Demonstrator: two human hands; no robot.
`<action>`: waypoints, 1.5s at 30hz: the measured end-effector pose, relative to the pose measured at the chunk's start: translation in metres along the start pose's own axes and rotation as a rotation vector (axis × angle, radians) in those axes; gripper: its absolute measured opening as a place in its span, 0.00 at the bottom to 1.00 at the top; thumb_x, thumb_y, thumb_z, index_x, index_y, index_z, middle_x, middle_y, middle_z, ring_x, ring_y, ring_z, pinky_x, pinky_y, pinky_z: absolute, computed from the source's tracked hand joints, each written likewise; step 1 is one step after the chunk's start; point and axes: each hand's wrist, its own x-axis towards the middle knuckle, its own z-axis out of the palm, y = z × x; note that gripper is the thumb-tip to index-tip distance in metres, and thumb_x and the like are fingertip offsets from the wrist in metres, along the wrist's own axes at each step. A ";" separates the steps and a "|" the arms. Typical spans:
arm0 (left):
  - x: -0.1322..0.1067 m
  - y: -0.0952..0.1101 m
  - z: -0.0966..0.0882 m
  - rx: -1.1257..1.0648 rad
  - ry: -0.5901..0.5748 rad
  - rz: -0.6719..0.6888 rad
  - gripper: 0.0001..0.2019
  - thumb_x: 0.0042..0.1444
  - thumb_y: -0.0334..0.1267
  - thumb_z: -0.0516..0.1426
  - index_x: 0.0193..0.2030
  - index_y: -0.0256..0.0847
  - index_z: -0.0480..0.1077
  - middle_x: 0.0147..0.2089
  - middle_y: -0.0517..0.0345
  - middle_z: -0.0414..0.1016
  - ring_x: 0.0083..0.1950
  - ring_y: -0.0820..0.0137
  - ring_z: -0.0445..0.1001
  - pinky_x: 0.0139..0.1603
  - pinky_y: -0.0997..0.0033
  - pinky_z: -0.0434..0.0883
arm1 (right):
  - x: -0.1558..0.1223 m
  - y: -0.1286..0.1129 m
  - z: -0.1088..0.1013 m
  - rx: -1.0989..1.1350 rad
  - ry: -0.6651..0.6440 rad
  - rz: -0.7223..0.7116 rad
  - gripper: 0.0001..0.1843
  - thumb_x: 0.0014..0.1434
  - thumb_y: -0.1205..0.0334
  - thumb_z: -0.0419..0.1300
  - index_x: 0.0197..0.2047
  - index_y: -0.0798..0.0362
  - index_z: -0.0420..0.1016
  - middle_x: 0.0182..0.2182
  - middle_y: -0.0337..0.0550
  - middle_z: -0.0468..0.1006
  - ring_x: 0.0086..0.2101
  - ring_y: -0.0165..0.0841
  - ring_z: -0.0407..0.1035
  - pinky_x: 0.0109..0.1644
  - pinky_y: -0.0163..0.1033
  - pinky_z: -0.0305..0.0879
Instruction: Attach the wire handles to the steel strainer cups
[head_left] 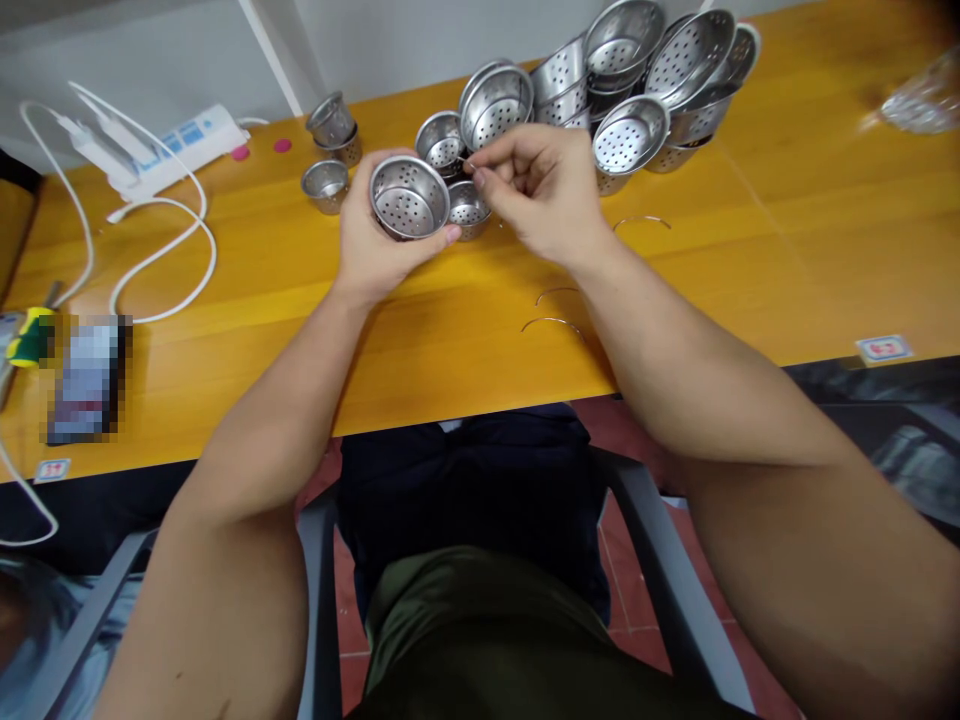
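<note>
My left hand (pixel 375 245) grips a small perforated steel strainer basket (pixel 407 197), tilted so its open mouth faces me. My right hand (pixel 536 185) is closed in a pinch just to the right of the basket's rim, thumb and forefinger pressed on something thin that I cannot make out. Both hands hover over the yellow wooden table (pixel 450 330). More small baskets (pixel 469 205) sit right behind the held one.
A pile of larger steel strainers (pixel 637 80) fills the back right. Three small cups (pixel 330 150) stand back left. Thin curved wire handles (pixel 551 322) lie near my right forearm. A white power strip with cables (pixel 161 150) and a blurred phone (pixel 86 378) lie left.
</note>
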 end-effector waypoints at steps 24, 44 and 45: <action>-0.008 0.014 0.011 0.045 -0.058 -0.014 0.41 0.61 0.63 0.82 0.69 0.61 0.65 0.65 0.50 0.77 0.67 0.45 0.82 0.67 0.43 0.84 | -0.004 -0.013 0.002 -0.077 0.077 -0.004 0.35 0.74 0.19 0.71 0.54 0.45 0.81 0.31 0.39 0.68 0.30 0.39 0.56 0.37 0.47 0.58; -0.015 0.000 0.018 -0.033 -0.182 0.033 0.48 0.61 0.69 0.82 0.75 0.59 0.62 0.70 0.48 0.73 0.71 0.41 0.79 0.74 0.39 0.80 | -0.010 -0.007 0.010 -0.102 0.063 -0.037 0.12 0.72 0.46 0.81 0.46 0.39 0.85 0.29 0.39 0.73 0.31 0.45 0.70 0.32 0.49 0.69; -0.014 0.000 0.017 -0.034 -0.182 0.034 0.48 0.60 0.69 0.82 0.75 0.59 0.62 0.70 0.48 0.72 0.71 0.40 0.79 0.75 0.38 0.79 | -0.010 -0.007 0.010 -0.100 0.067 -0.049 0.12 0.73 0.46 0.80 0.46 0.39 0.86 0.29 0.39 0.72 0.31 0.45 0.69 0.33 0.49 0.70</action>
